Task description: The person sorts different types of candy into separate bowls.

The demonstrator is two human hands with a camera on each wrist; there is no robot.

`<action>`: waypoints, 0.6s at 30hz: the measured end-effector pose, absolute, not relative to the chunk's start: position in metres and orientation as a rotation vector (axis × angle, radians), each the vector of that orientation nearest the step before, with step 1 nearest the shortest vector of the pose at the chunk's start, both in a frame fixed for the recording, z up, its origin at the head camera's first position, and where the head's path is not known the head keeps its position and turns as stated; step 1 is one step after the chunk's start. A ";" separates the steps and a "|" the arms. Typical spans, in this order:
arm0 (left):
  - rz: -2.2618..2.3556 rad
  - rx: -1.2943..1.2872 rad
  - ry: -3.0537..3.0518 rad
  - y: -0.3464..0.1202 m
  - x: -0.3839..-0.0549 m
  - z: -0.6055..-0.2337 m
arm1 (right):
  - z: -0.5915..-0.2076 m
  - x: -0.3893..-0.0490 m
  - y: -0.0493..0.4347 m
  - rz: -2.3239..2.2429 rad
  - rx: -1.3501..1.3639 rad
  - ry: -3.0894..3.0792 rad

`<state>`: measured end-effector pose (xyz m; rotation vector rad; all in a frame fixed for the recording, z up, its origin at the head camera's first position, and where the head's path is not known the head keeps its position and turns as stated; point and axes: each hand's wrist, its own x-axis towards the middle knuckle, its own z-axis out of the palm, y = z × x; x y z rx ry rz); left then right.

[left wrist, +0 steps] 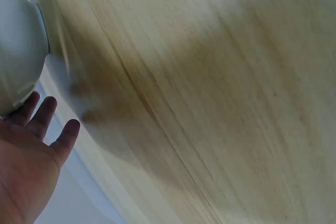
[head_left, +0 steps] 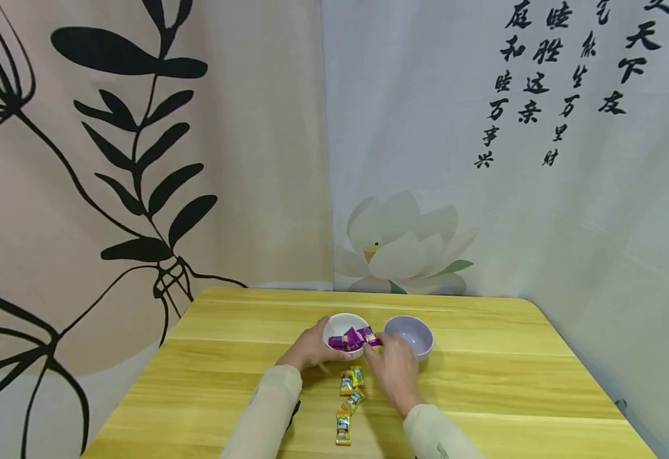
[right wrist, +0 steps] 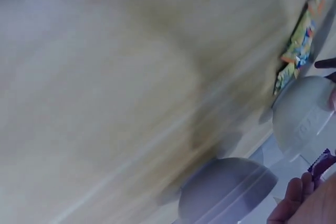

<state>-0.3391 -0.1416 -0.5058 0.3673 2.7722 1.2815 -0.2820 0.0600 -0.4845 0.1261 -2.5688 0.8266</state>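
Observation:
My left hand holds the white bowl from its left side, thumb along the front. In the left wrist view, its fingers spread against the wall of that bowl. Several purple-wrapped candies lie inside the bowl. My right hand pinches a purple-wrapped candy at the bowl's right rim. The right wrist view shows this candy at the fingertips. Just beyond the right hand stands a lavender bowl, with no candy visible in it.
Several yellow-wrapped candies lie in a loose line on the wooden table, in front of the white bowl and between my forearms. A printed curtain hangs behind the table.

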 end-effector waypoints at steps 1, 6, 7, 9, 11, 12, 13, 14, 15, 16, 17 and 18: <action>1.287 0.369 2.772 -0.142 -0.339 -0.506 | -0.483 -0.285 0.059 0.836 0.127 -2.576; 1.297 0.370 2.763 -0.140 -0.341 -0.510 | -0.482 -0.298 0.051 0.832 0.097 -2.619; 1.295 0.369 2.760 -0.139 -0.341 -0.510 | -0.481 -0.299 0.049 0.830 0.090 -2.624; 1.287 0.366 2.762 -0.138 -0.342 -0.511 | -0.479 -0.303 0.046 0.817 0.089 -2.635; 1.271 0.369 2.772 -0.137 -0.342 -0.510 | -0.477 -0.306 0.043 0.787 0.115 -2.652; 1.256 0.372 2.782 -0.138 -0.341 -0.510 | -0.476 -0.308 0.041 0.775 0.133 -2.660; 1.248 0.375 2.788 -0.138 -0.341 -0.509 | -0.476 -0.310 0.040 0.762 0.151 -2.670; 1.245 0.384 2.792 -0.139 -0.341 -0.508 | -0.475 -0.311 0.039 0.748 0.171 -2.678; 1.237 0.386 2.798 -0.139 -0.341 -0.508 | -0.475 -0.313 0.038 0.743 0.192 -2.683; 1.230 0.385 2.803 -0.140 -0.341 -0.508 | -0.474 -0.314 0.038 0.744 0.216 -2.686; 1.227 0.382 2.808 -0.142 -0.340 -0.508 | -0.474 -0.315 0.039 0.758 0.231 -2.689; 1.229 0.375 2.807 -0.143 -0.340 -0.508 | -0.473 -0.316 0.040 0.778 0.239 -2.692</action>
